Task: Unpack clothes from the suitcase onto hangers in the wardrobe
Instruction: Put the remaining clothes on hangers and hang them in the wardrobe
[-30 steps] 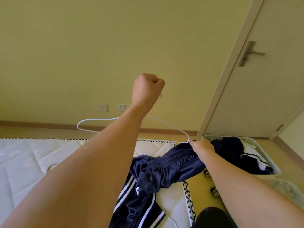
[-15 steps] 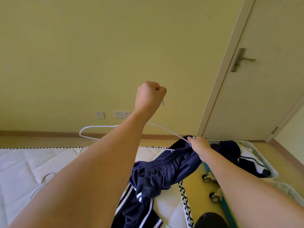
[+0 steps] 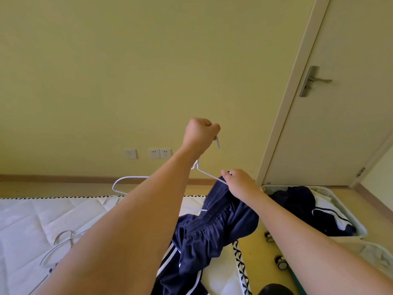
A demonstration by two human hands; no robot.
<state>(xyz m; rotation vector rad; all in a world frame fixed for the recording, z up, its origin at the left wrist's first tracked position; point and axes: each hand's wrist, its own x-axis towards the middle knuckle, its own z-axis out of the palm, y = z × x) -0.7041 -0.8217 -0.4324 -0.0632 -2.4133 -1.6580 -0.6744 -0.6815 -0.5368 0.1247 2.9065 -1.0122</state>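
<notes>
White wire hanger hook fisted in left hand; navy track trousers waistband pinched by right hand. Waistband best fed over bar evenly, hanger kept level.

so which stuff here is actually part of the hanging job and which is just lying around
In the job: white hanger, held by left hand; navy trousers, gripped by right hand; suitcase.
Lying about: spare hangers on the mattress.

no readable text, labels or signs
</notes>
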